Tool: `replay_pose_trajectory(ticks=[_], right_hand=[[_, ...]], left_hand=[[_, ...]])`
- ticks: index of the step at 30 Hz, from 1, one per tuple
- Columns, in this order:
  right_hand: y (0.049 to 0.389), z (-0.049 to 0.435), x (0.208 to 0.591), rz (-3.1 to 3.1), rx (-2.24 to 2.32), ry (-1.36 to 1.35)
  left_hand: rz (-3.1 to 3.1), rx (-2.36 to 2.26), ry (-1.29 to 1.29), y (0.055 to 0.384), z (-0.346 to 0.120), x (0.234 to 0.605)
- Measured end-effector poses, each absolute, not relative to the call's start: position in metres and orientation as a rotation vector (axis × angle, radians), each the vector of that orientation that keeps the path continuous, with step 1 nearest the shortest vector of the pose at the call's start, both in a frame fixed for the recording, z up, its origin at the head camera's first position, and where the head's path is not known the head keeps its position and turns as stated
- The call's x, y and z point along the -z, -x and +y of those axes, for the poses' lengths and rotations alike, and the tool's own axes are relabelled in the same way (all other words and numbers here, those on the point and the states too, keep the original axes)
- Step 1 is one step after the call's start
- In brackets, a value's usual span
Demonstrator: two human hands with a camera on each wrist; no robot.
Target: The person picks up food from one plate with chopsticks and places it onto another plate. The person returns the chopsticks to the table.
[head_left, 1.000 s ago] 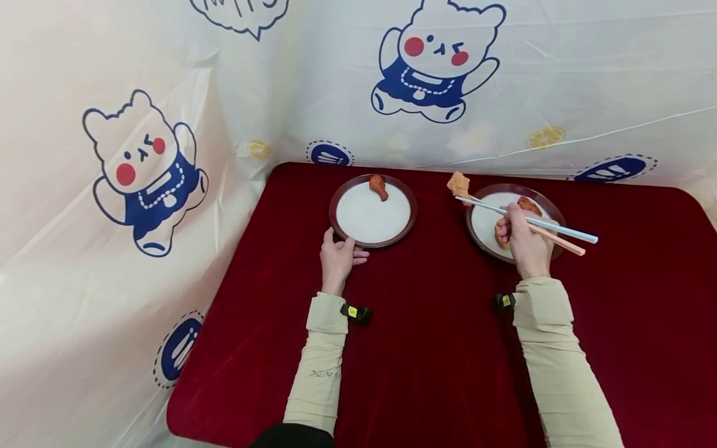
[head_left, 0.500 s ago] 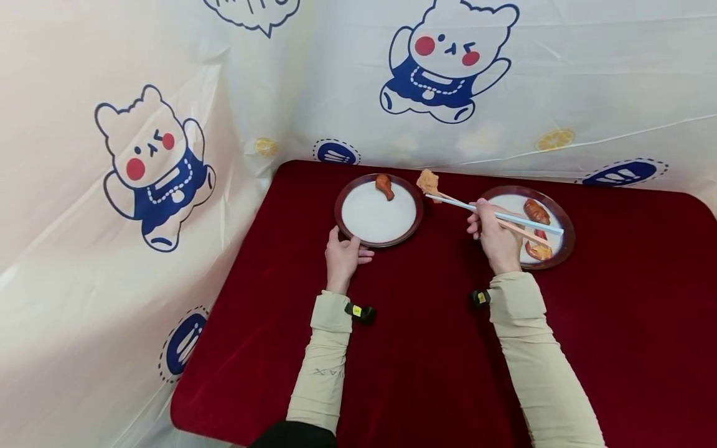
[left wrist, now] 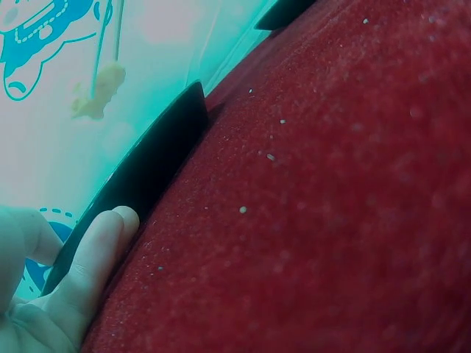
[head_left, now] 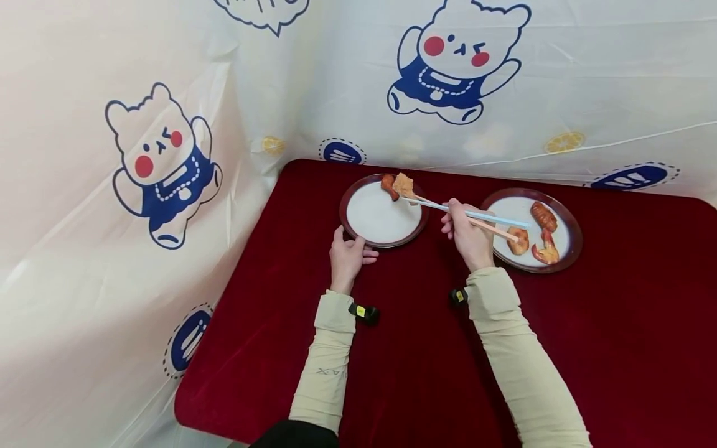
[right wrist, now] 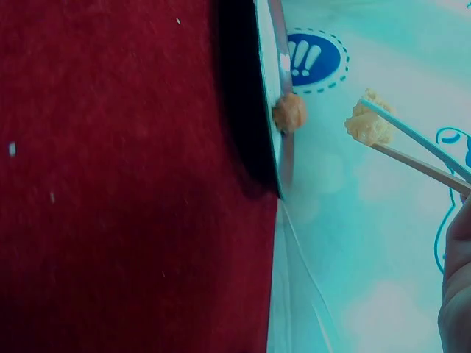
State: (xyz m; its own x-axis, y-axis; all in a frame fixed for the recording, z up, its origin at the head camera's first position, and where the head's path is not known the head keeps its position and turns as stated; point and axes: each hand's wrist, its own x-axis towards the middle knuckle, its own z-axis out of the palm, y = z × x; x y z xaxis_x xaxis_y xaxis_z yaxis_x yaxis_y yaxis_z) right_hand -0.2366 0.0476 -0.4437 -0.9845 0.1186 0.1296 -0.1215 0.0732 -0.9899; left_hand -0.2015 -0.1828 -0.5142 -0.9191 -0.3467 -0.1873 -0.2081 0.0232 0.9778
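Observation:
In the head view my right hand (head_left: 468, 235) grips a pair of chopsticks, one light blue (head_left: 498, 219) and one pale orange. Their tips pinch a crusty golden piece of fried chicken (head_left: 403, 185), held over the right part of the left plate (head_left: 378, 219). On that white, brown-rimmed plate lies a small brown drumstick (head_left: 388, 185), partly overlapped by the fried piece in this view. My left hand (head_left: 345, 258) holds the plate's near rim. The left wrist view has its fingers (left wrist: 92, 254) against the outside of the dark rim (left wrist: 158, 147).
To the right stands a second brown-rimmed plate (head_left: 571, 233) with a ridged brown piece (head_left: 543, 216), a round golden piece (head_left: 518, 241) and a reddish shrimp-like piece (head_left: 546, 249). A dark red cloth (head_left: 414, 348) covers the table. A printed white curtain (head_left: 336, 81) hangs behind and left.
My right hand has moved left, carrying the fried chicken from the right plate to over the left plate. The right plate's food is now uncovered. My left hand stays at its rim.

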Motion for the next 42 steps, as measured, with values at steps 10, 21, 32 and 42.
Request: replay_pose_trajectory(ticks=[10,21,32,42], right_hand=[[0.240,0.027,0.451,-2.259,-2.066,-0.019],[0.244,0.001,0.450,-2.248,-2.106,-0.013],[0.252,-0.020,0.466,-2.277,-2.056,-0.027],[0.253,-0.033,0.464,-2.377,-1.943,-0.053]], left_hand=[[-2.173,2.037,-0.591,0.203,-0.183,0.516],[-2.167,2.031,-0.577,0.203,-0.184,0.516],[-2.167,2.040,-0.581,0.202,-0.183,0.517],[-2.177,2.032,-0.578,0.201,-0.184,0.516]])
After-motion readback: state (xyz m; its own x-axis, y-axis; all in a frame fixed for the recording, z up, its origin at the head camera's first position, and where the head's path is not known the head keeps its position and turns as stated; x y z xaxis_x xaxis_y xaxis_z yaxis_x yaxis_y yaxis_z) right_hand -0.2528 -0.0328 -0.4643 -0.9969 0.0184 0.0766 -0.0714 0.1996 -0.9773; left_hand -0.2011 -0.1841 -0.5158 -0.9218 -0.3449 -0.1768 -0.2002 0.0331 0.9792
